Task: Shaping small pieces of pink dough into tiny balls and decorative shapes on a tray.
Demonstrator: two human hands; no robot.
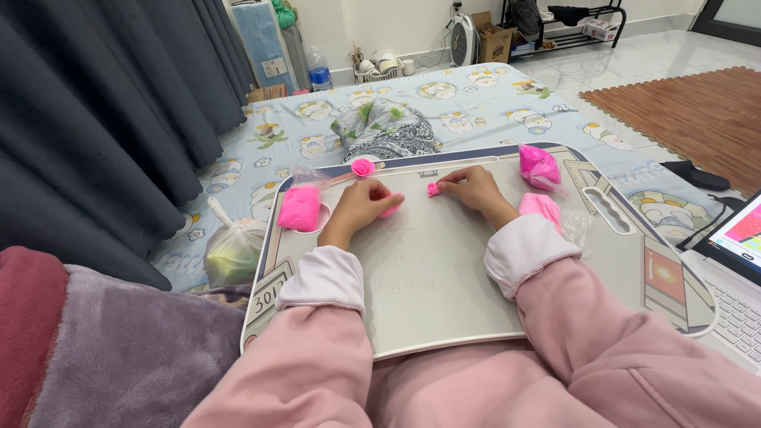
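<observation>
My left hand (361, 204) rests on the white lap tray (428, 301) with its fingers closed over a flat piece of pink clay (391, 208). My right hand (473, 187) pinches a small pink clay bud (433, 189) at its fingertips, just right of the left hand. A finished pink clay rose (363, 167) sits at the tray's far edge. One pink clay lump (300, 208) fills the round cup recess at left. More pink clay in clear wrap (538, 166) lies at the far right, and another lump (541, 208) sits beside my right wrist.
A bagged green object (230, 252) lies left of the tray on a cartoon-print mat (476, 95). Dark curtains (95, 119) hang at left. An open laptop (733, 269) stands at right. A crumpled patterned cloth (386, 131) lies beyond the tray; a fan and boxes line the wall.
</observation>
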